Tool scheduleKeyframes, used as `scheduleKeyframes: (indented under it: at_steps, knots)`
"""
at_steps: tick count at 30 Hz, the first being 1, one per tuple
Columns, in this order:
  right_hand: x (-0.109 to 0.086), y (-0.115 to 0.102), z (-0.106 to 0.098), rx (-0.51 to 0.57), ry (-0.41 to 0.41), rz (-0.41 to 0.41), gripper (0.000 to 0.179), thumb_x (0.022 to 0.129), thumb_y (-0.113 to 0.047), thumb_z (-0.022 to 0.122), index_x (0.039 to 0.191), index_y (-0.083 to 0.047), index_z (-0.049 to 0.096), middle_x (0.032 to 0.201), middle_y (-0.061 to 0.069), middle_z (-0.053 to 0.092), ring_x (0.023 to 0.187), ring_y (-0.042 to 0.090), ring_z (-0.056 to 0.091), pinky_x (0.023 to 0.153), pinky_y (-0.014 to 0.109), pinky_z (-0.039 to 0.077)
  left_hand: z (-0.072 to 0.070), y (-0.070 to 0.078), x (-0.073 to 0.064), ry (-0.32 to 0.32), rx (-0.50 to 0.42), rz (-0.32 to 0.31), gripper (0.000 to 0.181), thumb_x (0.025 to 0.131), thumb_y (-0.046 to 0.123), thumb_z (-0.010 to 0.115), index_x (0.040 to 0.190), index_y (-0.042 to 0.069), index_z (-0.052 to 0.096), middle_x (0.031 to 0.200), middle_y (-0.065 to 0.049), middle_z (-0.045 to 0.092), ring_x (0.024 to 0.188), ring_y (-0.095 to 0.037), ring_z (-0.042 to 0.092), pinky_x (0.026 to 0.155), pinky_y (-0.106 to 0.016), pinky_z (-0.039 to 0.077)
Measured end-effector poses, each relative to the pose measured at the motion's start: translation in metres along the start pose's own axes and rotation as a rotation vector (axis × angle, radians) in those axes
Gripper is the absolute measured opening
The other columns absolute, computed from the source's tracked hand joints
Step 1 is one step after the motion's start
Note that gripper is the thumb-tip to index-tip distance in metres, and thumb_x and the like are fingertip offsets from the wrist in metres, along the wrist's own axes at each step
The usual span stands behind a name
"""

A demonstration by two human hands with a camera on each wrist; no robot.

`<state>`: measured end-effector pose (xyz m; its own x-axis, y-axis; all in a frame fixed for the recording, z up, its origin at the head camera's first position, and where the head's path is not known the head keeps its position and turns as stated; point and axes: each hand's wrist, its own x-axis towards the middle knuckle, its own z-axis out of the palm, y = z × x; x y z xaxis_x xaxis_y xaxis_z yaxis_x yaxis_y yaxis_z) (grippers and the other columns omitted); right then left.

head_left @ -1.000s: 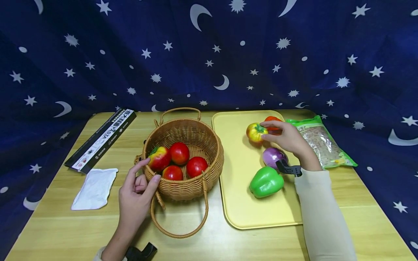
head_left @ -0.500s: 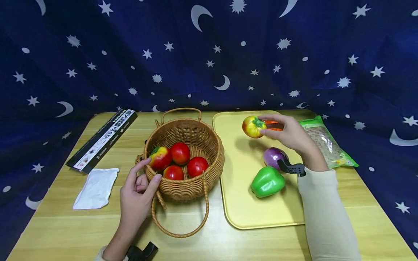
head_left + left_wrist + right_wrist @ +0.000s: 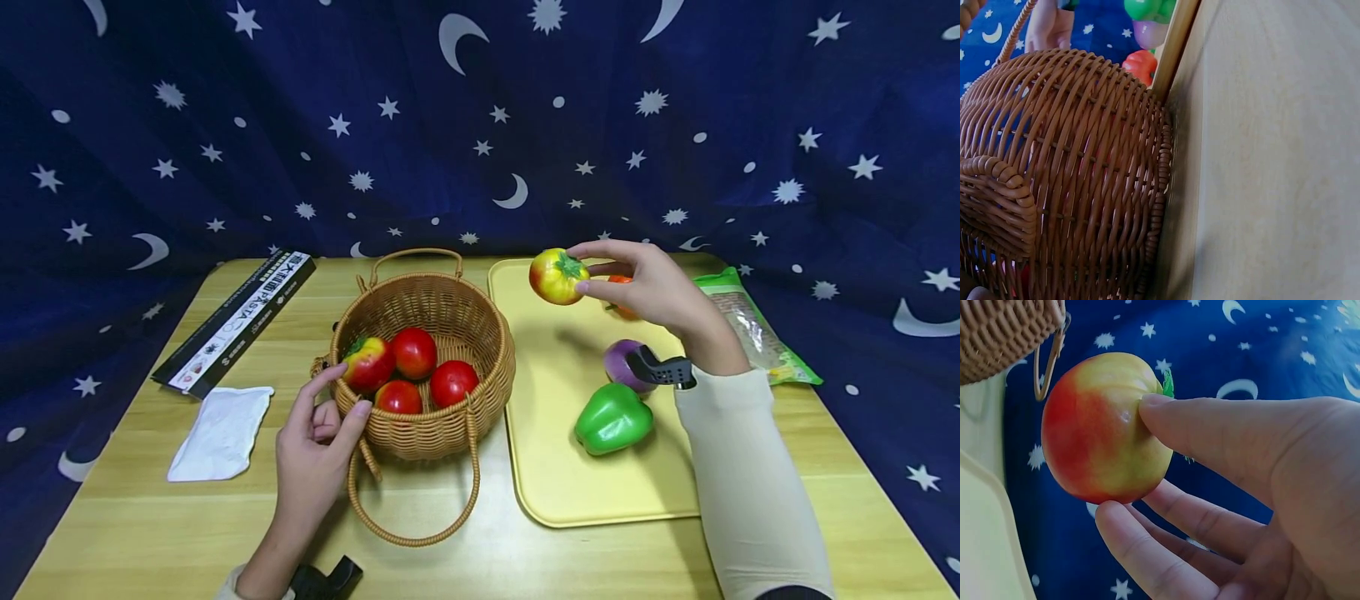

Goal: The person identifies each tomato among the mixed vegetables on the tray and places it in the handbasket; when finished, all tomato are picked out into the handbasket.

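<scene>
My right hand (image 3: pixel 660 292) pinches a red-and-yellow tomato (image 3: pixel 555 277) with a green leafy top, thumb on one side and fingertips on the other. It is held above the far part of the yellow tray (image 3: pixel 555 492); the right wrist view shows the tomato (image 3: pixel 1100 431) close up. My left hand (image 3: pixel 315 454) holds the near-left rim of a round wicker basket (image 3: pixel 420 437) between thumb and index finger, other fingers curled. Inside the basket lie several red fruits (image 3: pixel 453 383) and a red-and-yellow one (image 3: pixel 367 364). The left wrist view shows mostly basket weave (image 3: pixel 1085 175).
On the tray are a green bell pepper (image 3: pixel 613 419), a purple vegetable (image 3: pixel 624 364) partly behind the wrist mount, and an orange-red vegetable (image 3: pixel 621 310). A green-edged packet (image 3: pixel 757 329) lies right, a black pasta box (image 3: pixel 236 321) and white packet (image 3: pixel 220 435) left. A basket handle (image 3: pixel 412 543) juts forward.
My right hand has lifted the red-and-yellow tomato off the tray and carried it up and left toward the basket. My left hand has stayed at the basket rim.
</scene>
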<state>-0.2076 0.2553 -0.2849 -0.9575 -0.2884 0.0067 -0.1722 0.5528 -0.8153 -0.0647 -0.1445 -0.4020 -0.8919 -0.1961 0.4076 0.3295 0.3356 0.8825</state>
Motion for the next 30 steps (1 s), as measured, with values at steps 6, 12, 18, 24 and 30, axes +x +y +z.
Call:
scheduleKeyframes:
  at_steps: [6,12,18,24,30]
  knots:
    - [0.007,-0.018,0.006,-0.009,-0.052,-0.032,0.044,0.091,-0.030,0.080,0.134,-0.026,0.068,0.140,-0.003,0.058,0.121,0.020,0.061,0.064,0.027,0.050,0.000,-0.001,-0.001,0.004,-0.005,0.006,0.052,0.090,0.000,0.076,0.138,0.015,0.062,0.064,-0.004,0.027,0.058,-0.014,0.028,0.054,-0.026,0.026]
    - [0.015,-0.034,0.017,-0.021,-0.096,-0.108,0.042,0.092,-0.024,0.080,0.132,-0.026,0.069,0.135,-0.005,0.061,0.116,0.016,0.063,0.076,0.027,0.054,0.001,-0.001,-0.001,0.007,-0.027,0.015,0.052,0.090,-0.002,0.076,0.138,0.014,0.062,0.063,-0.003,0.026,0.058,-0.014,0.028,0.055,-0.026,0.026]
    - [0.018,-0.052,0.035,-0.041,-0.165,-0.205,0.041,0.092,-0.023,0.080,0.132,-0.025,0.069,0.136,-0.006,0.061,0.121,0.018,0.063,0.099,0.041,0.050,0.001,-0.001,0.000,0.007,-0.028,0.016,0.052,0.090,-0.001,0.076,0.137,0.014,0.062,0.063,-0.004,0.026,0.058,-0.014,0.027,0.054,-0.026,0.025]
    - [0.028,-0.067,0.060,-0.095,-0.245,-0.308,0.041,0.091,-0.020,0.081,0.130,-0.022,0.070,0.136,-0.003,0.062,0.118,0.021,0.065,0.097,0.042,0.052,0.000,-0.002,0.000,0.007,-0.019,0.006,0.052,0.090,0.000,0.076,0.138,0.015,0.062,0.063,-0.003,0.027,0.058,-0.014,0.028,0.054,-0.026,0.025]
    - [0.037,-0.075,0.086,-0.165,-0.338,-0.364,0.040,0.093,-0.019,0.079,0.132,-0.018,0.069,0.131,-0.003,0.066,0.115,0.019,0.066,0.099,0.038,0.050,0.000,-0.001,0.000,0.002,-0.020,0.015,0.052,0.090,0.000,0.076,0.138,0.015,0.062,0.064,-0.004,0.027,0.058,-0.014,0.028,0.055,-0.026,0.025]
